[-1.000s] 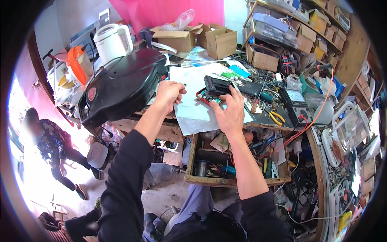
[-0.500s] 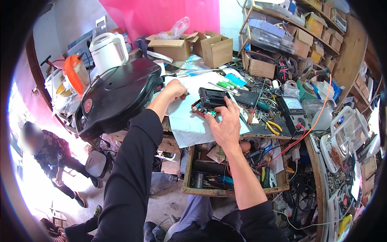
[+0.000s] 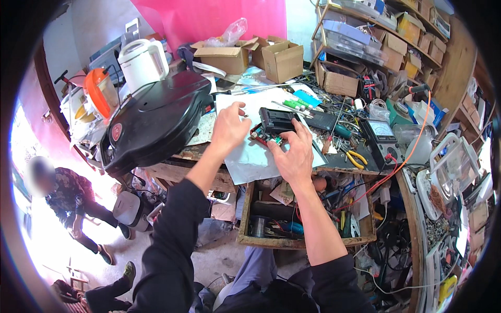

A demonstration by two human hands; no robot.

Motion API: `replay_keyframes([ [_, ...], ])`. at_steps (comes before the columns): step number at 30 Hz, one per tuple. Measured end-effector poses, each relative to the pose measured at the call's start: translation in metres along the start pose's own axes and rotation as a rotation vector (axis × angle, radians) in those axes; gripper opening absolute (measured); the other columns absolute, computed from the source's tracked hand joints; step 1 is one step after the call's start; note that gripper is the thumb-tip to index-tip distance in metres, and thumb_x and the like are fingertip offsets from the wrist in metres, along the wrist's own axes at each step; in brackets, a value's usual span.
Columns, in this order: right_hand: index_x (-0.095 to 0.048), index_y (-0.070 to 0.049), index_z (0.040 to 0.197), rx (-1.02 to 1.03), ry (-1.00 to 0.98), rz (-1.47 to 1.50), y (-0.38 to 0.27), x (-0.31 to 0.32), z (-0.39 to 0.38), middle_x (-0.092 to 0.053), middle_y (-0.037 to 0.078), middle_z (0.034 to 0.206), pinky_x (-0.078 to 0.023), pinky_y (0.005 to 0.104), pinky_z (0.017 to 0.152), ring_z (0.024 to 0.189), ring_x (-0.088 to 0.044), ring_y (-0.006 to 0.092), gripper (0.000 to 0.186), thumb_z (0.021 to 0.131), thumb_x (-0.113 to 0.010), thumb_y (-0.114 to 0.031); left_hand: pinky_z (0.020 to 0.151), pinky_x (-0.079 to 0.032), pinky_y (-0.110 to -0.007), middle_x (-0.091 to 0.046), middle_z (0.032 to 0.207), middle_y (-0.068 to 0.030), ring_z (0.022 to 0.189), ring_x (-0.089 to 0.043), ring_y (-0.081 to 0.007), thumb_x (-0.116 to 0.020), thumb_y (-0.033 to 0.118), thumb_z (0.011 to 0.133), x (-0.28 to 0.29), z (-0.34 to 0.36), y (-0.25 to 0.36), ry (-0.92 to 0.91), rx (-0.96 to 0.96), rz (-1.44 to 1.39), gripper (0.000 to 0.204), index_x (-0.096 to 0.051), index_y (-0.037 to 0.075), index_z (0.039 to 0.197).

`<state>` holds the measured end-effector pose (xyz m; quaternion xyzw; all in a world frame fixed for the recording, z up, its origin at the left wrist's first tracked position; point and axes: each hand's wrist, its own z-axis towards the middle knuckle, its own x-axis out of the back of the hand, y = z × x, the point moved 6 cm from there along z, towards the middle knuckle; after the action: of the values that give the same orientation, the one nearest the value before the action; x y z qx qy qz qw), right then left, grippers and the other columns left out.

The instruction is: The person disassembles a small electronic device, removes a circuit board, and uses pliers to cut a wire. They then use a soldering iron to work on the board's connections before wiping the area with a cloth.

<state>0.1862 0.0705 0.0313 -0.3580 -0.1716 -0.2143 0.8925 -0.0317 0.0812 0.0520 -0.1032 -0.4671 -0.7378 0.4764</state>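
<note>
My right hand [image 3: 294,152] grips the near right side of a black plastic housing [image 3: 276,121], its thumb by the lower edge and its fingers on the top. Under the housing's near edge show a green circuit board [image 3: 276,140] and a bit of red. The housing rests tilted on a white sheet [image 3: 245,164] spread over the bench. Left of it, apart from it, my left hand [image 3: 231,128] hovers over the sheet with fingers loosely bent and apart; I see nothing in it.
A large black appliance [image 3: 156,117] fills the bench's left side. Screwdrivers [image 3: 297,104], yellow-handled pliers [image 3: 356,159] and an analog meter [image 3: 381,133] lie to the right. Below juts an open wooden drawer [image 3: 308,243] of tools. Cardboard boxes [image 3: 282,62] stand behind; a person [image 3: 70,195] sits at left.
My left hand has come back from the sheet's left part toward the housing, and its fingers have loosened. My right hand keeps its hold on the housing, nearly unmoved.
</note>
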Motion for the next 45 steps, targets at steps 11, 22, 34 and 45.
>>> replay_keyframes([
  [11, -0.076, 0.002, 0.101, -0.01, -0.008, -0.016, 0.002, -0.001, 0.002, -0.055, 0.026, 0.154, -0.04, 0.0492, 0.12, 0.148, -0.045, 0.0425, 0.034, 0.08, -0.085, -0.024, 0.119, -0.035, -0.051, -0.065, 0.125, -0.0271, 0.123, -0.057, -0.0421, -0.083, 0.043, 0.073, -0.022, -0.068, 0.04, 0.024, -0.155, 0.141, 0.11, -0.036, -0.013, 0.155],
  [22, -0.078, 0.001, 0.1, -0.02, -0.025, -0.006, 0.003, -0.001, 0.005, -0.055, 0.026, 0.154, -0.041, 0.0488, 0.12, 0.147, -0.045, 0.0419, 0.034, 0.079, -0.084, -0.025, 0.098, -0.053, -0.046, -0.067, 0.116, -0.0226, 0.114, -0.062, -0.0382, -0.085, 0.037, 0.074, -0.019, -0.077, 0.048, 0.146, -0.093, 0.127, 0.105, -0.038, -0.011, 0.154],
  [34, -0.078, -0.001, 0.1, 0.009, -0.048, -0.028, 0.001, -0.004, 0.007, -0.057, 0.024, 0.153, -0.043, 0.0491, 0.117, 0.146, -0.046, 0.0408, 0.035, 0.079, -0.087, -0.027, 0.096, -0.056, -0.045, -0.065, 0.121, -0.023, 0.118, -0.062, -0.0371, -0.086, 0.037, 0.073, -0.014, -0.078, 0.049, 0.066, -0.021, 0.111, 0.107, -0.036, -0.009, 0.156],
  [45, -0.079, 0.0, 0.1, 0.046, -0.082, -0.034, 0.005, -0.001, 0.011, -0.058, 0.028, 0.15, -0.041, 0.0486, 0.118, 0.143, -0.049, 0.0426, 0.033, 0.083, -0.085, -0.027, 0.094, -0.057, -0.044, -0.066, 0.119, -0.0213, 0.118, -0.062, -0.0352, -0.086, 0.039, 0.073, -0.017, -0.078, 0.052, 0.09, -0.037, 0.116, 0.106, -0.039, -0.008, 0.155],
])
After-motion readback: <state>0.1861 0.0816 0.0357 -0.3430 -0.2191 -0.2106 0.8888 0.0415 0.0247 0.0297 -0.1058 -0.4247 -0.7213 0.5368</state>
